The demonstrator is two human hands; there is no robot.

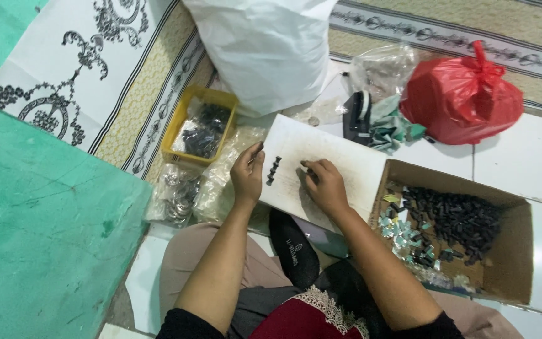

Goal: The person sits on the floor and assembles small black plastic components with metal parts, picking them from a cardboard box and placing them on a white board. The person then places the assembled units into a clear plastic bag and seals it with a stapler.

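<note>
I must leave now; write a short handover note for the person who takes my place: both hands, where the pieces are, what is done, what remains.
Left hand: rests on the left edge of the white flat board, fingertips beside the short row of small black pieces; holds nothing visible.
Right hand: on the board, fingers curled; whether it pinches a piece, I cannot tell.
Stock: brown cardboard box at right with many black pieces and small silvery ones; yellow plastic tray at left with dark pieces in clear bags.
Done: one short row laid on the board.
Left: most pieces remain in the box.
</note>
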